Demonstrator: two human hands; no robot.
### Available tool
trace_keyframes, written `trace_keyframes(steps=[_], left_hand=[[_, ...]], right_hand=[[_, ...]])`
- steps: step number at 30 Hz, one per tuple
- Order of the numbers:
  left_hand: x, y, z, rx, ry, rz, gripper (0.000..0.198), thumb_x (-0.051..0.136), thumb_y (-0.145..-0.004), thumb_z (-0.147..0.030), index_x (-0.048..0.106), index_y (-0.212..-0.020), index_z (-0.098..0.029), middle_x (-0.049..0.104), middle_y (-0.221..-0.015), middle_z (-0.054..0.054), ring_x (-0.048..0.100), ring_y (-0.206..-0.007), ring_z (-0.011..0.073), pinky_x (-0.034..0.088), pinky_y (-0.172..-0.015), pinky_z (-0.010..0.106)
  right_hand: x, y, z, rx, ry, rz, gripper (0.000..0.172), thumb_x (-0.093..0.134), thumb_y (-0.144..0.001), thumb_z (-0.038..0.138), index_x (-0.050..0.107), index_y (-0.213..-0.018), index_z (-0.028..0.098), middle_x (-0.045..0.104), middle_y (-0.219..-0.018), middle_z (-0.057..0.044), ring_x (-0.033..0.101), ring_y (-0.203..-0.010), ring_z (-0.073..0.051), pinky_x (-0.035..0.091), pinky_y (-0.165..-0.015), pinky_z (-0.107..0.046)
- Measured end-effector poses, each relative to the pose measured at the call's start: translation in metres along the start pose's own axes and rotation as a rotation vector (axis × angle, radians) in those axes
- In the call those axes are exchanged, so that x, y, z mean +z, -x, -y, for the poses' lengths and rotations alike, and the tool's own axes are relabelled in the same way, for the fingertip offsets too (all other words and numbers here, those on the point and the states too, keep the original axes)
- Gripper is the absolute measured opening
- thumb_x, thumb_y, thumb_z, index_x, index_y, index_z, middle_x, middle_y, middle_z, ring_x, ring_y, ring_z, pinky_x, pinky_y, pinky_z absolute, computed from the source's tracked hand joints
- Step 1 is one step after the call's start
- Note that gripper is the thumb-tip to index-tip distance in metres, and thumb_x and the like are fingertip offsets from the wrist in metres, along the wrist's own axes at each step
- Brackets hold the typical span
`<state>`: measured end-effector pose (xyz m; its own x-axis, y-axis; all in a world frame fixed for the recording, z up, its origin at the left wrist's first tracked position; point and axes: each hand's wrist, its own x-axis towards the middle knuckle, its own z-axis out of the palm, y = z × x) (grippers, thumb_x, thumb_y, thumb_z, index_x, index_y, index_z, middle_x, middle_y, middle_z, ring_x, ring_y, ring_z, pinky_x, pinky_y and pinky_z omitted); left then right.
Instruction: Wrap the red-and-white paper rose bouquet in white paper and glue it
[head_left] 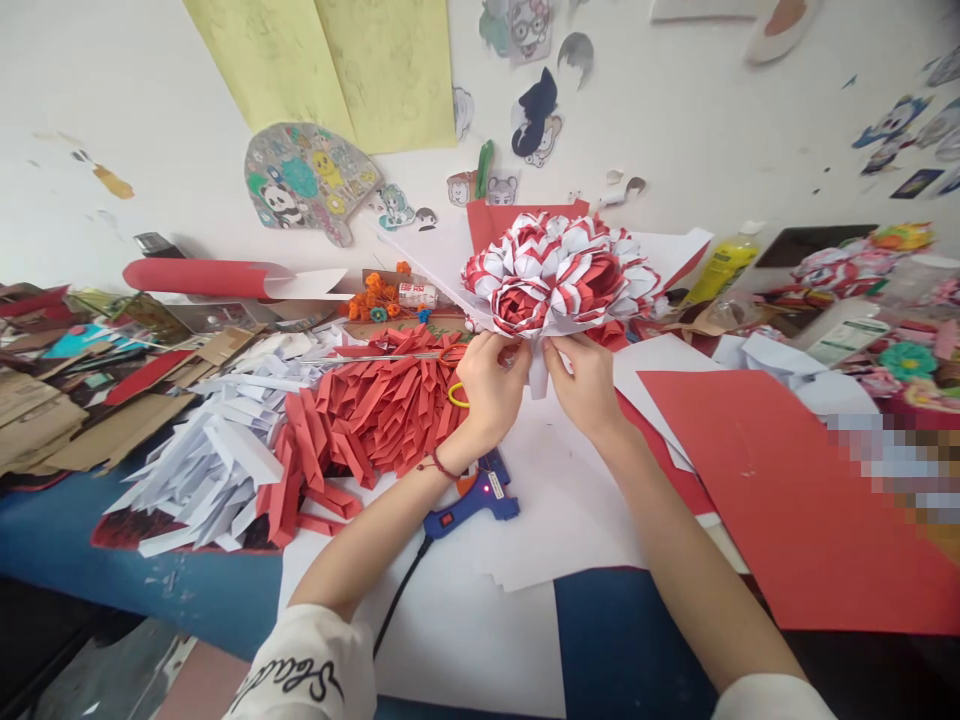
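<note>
A large red-and-white folded paper flower (561,272) stands above the middle of the table. My left hand (489,385) is closed on its lower left edge. My right hand (583,378) pinches its underside just to the right, beside a white paper strip (538,372) that hangs down between both hands. A blue glue gun (471,498) with a black cord lies on white sheets right below my left wrist.
Heaps of folded red paper pieces (379,405) and white paper pieces (217,455) lie to the left, with scissors (390,356) on top. A big red sheet (795,490) covers the right side. Cardboard scraps (90,420) crowd the far left; a yellow bottle (721,268) stands behind the flower.
</note>
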<state>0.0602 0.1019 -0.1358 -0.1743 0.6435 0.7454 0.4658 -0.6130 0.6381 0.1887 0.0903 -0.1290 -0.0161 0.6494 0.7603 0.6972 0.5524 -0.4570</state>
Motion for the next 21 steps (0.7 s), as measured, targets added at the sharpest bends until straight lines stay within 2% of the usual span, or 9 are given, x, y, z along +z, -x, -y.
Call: trace_keyframes(steps=[5, 9, 21], left_hand=[[0.0003, 0.0002, 0.0008, -0.007, -0.04, -0.032, 0.015, 0.067, -0.082, -0.021, 0.061, -0.068, -0.019, 0.058, -0.065, -0.001, 0.052, -0.063, 0.013, 0.04, -0.062, 0.026], [-0.0009, 0.0006, -0.001, 0.011, -0.026, -0.004, 0.011, 0.065, -0.081, -0.018, 0.062, -0.071, -0.019, 0.06, -0.069, -0.001, 0.053, -0.066, 0.013, 0.042, -0.065, 0.025], [-0.0032, 0.0018, 0.0015, 0.022, -0.013, 0.044, 0.009, 0.064, -0.084, -0.018, 0.07, -0.078, -0.02, 0.065, -0.075, 0.002, 0.059, -0.07, 0.0149, 0.045, -0.067, 0.026]], right_hand=[[0.0018, 0.0, -0.0013, 0.029, -0.026, -0.044, 0.026, 0.049, -0.093, 0.026, 0.066, -0.076, 0.019, 0.071, -0.08, -0.01, 0.064, -0.075, -0.024, 0.044, -0.071, -0.032], [0.0032, 0.001, -0.0023, 0.059, -0.053, -0.03, 0.029, 0.05, -0.092, 0.029, 0.063, -0.067, 0.02, 0.069, -0.07, -0.008, 0.061, -0.068, -0.023, 0.043, -0.068, -0.032], [0.0084, 0.0048, -0.0045, 0.052, -0.069, -0.04, 0.028, 0.048, -0.093, 0.028, 0.068, -0.076, 0.018, 0.073, -0.079, -0.011, 0.064, -0.073, -0.025, 0.045, -0.07, -0.034]])
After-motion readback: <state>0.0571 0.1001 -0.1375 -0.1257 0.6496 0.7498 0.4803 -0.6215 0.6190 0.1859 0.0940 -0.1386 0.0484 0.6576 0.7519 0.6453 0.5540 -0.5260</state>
